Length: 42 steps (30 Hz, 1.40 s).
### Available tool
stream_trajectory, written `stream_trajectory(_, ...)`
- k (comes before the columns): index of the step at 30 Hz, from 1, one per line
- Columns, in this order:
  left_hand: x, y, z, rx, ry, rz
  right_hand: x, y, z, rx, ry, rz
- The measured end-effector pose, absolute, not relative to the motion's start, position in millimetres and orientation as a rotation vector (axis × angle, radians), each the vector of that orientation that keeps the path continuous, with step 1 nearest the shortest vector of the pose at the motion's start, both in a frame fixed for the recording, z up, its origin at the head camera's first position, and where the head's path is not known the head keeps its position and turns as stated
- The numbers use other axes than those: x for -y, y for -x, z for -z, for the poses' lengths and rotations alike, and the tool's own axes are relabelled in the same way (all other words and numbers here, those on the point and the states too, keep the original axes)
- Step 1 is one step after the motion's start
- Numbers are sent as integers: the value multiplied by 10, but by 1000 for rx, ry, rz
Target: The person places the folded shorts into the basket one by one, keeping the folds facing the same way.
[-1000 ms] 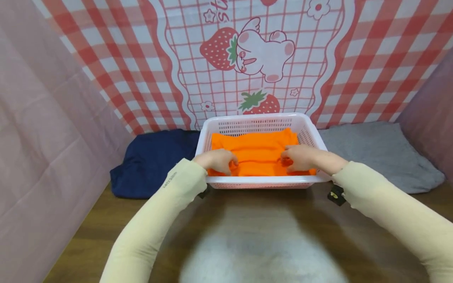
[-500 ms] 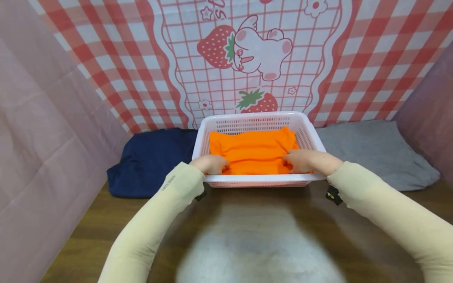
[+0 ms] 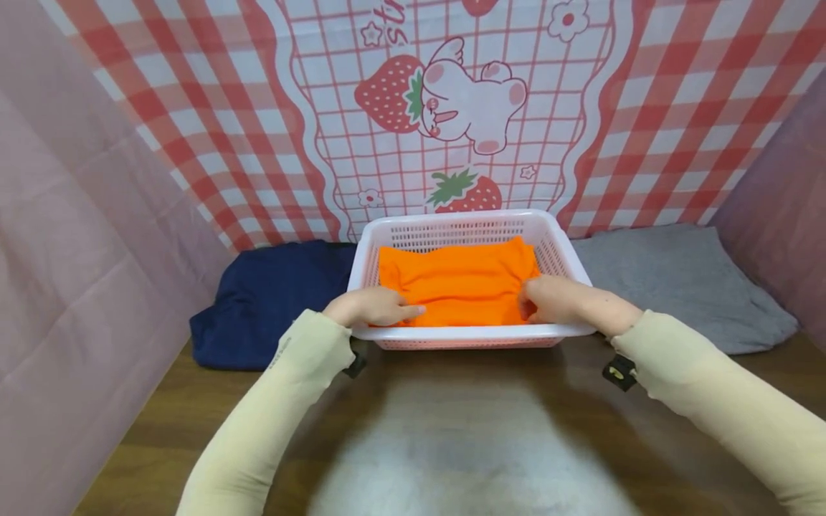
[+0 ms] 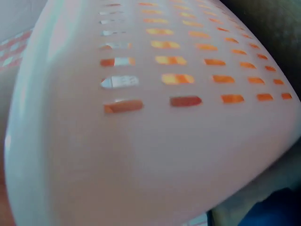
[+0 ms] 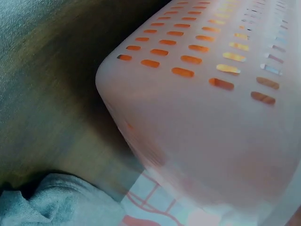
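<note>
Pressing the orange cloth (image 3: 459, 283) flat inside the white basket (image 3: 470, 332), we kept left hand (image 3: 371, 307) open-fingered, right hand (image 3: 553, 299) curled gripping its edge; even pressure seemed best.

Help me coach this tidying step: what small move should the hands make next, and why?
Probably lift both hands clear. The folded orange cloth already lies flat inside the white basket; the left hand and right hand merely rest on its near corners.
</note>
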<state>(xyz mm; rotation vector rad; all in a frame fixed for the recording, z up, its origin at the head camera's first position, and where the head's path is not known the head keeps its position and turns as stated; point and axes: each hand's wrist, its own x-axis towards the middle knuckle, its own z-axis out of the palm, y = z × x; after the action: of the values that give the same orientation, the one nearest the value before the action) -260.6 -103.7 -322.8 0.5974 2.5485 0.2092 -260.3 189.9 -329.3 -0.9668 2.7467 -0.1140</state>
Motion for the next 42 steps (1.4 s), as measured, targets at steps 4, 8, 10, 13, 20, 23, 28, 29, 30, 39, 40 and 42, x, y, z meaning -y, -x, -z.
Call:
stream_trajectory(4,1053,2577,3238,-2558,-513,-187,-1886,2602,3220,-2674,905,36)
stream_trajectory(8,1090,2603,3260,-2591,-478,-174,-1860,2605,3170,-2657,893,12)
stream_trajectory(10,1116,2629,3289,-2608,-481,-165,-1870,2606,3212,-2702,928,32)
stream_trajectory(13,1145,2638,3334,-2627,-503,-137,-1901,2600,3310,-2777,1015,71)
stream_trajectory(20,1148,2592,3335,-2643,-533,-128,-1936,2576,3376,-2843,1052,117)
stream_trajectory(23,1149,2585,3331,-2648,-537,-120,-1944,2577,3369,-2849,1060,113)
stream_trajectory(28,1143,2590,3324,-2655,-560,-140,-1955,2589,3361,-2857,1050,122)
stream_trajectory(29,1142,2595,3325,-2666,-571,-157,-1954,2590,3362,-2871,1057,131)
stream_trajectory(30,1140,2600,3326,-2676,-581,-178,-1953,2589,3364,-2890,1065,141)
stream_trajectory(39,1056,2529,3342,-2856,-658,-478,-1993,2435,3329,-3118,919,228)
stream_trajectory(40,1019,2508,3326,-2891,-676,-513,-2005,2415,3324,-3136,905,233)
stream_trajectory(42,932,2465,3287,-2950,-700,-588,-2029,2374,3313,-3172,897,249)
